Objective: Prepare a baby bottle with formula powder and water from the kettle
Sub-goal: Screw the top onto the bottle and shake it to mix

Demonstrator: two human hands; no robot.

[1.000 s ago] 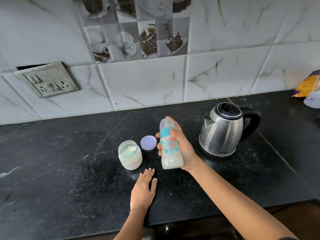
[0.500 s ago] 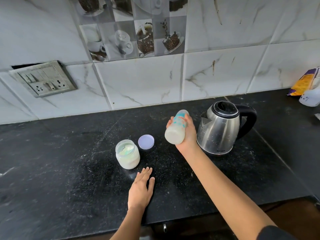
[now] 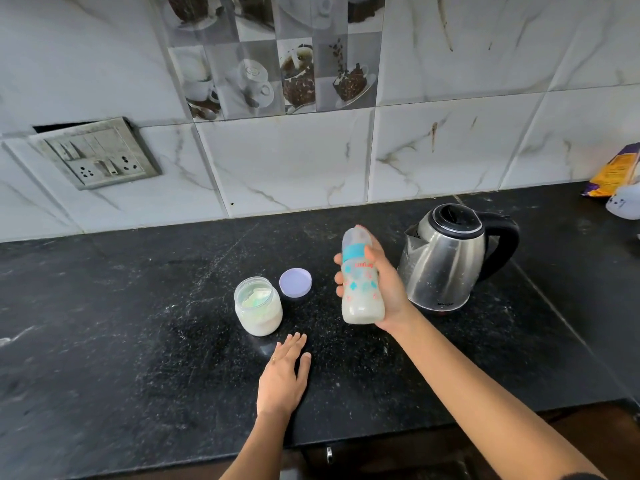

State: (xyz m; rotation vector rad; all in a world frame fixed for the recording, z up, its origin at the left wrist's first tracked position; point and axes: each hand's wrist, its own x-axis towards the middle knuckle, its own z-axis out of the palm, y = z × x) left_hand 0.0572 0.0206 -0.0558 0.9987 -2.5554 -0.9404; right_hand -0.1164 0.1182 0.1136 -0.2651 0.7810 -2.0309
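just one bottle (image 3: 362, 282), one jar (image 3: 258, 306), one kettle (image 3: 446, 261), two hands.

jar (image 3: 258, 311) left of bottle (image 3: 361, 285) | lid (image 3: 295, 283) behind jar | kettle (image 3: 446, 259) right of bottle

Found wide bare counter (image 3: 121, 341) left of powder jar (image 3: 258, 306). Mid blocked by powder jar, lid (image 3: 295, 283) & bottle (image 3: 360, 296) in right hand (image 3: 389, 289); narrow gap btw lid & bottle. Closed off right by kettle (image 3: 446, 265) beside hand.
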